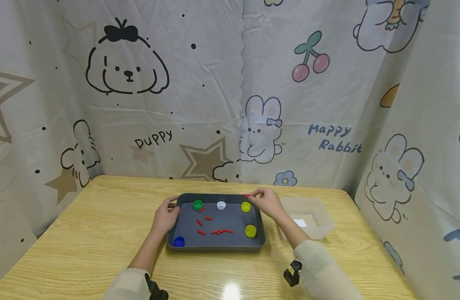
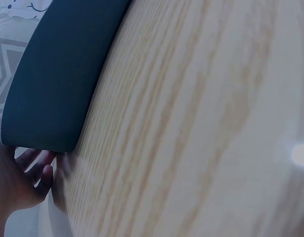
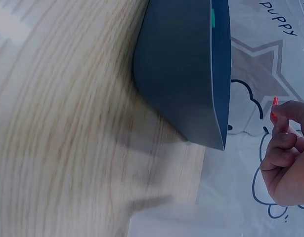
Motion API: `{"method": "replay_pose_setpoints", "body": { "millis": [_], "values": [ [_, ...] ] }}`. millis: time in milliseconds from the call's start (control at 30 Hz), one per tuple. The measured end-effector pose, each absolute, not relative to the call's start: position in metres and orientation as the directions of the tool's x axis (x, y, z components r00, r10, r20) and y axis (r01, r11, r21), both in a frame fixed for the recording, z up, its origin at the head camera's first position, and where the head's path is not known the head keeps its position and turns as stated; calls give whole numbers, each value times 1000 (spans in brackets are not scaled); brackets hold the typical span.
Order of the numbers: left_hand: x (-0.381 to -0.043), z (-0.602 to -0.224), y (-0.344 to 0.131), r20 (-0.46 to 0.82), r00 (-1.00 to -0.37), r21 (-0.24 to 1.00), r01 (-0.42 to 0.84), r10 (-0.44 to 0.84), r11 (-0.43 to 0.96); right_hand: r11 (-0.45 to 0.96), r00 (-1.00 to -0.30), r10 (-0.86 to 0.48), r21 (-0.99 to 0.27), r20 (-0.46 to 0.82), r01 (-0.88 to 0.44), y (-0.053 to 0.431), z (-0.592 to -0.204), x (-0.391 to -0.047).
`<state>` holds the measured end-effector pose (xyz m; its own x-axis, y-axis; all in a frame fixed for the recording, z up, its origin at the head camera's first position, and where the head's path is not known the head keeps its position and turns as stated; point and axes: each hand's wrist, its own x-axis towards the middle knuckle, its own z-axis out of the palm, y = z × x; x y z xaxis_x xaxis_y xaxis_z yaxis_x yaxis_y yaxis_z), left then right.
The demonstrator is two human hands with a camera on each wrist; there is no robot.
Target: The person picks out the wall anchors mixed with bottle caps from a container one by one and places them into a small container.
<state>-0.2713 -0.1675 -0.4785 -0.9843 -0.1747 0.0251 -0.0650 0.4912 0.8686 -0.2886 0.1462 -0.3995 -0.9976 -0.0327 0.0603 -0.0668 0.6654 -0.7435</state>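
Observation:
A dark grey tray lies on the table. My left hand holds its left side, and in the left wrist view the fingers curl against the tray's end. Above the tray's far right corner, my right hand pinches a small red stick between thumb and forefinger. Inside the tray are a green cap, a white cap, a far yellow cap, a near yellow cap and a blue cap. Several more red sticks lie scattered between them.
A translucent plastic box stands right of the tray, partly behind my right forearm, with a white label showing. The wooden table extends around the tray. A patterned curtain hangs behind and at both sides.

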Motion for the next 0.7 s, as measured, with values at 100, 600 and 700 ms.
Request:
{"method": "replay_pose_setpoints", "body": {
  "millis": [100,600,700],
  "values": [
    [-271,-478,-168,26,-984,868,-65,-175,493,666,-997,-34,-742,64,-70,152,-398,-289],
    [-270,-476,-167,41,-985,869,-48,-168,493,715,-997,-12,-696,76,-62,193,-389,-287],
    [-269,-476,-167,35,-985,869,-53,-168,493,724,-998,-11,-688,67,-54,203,-388,-286]
  ]
}}
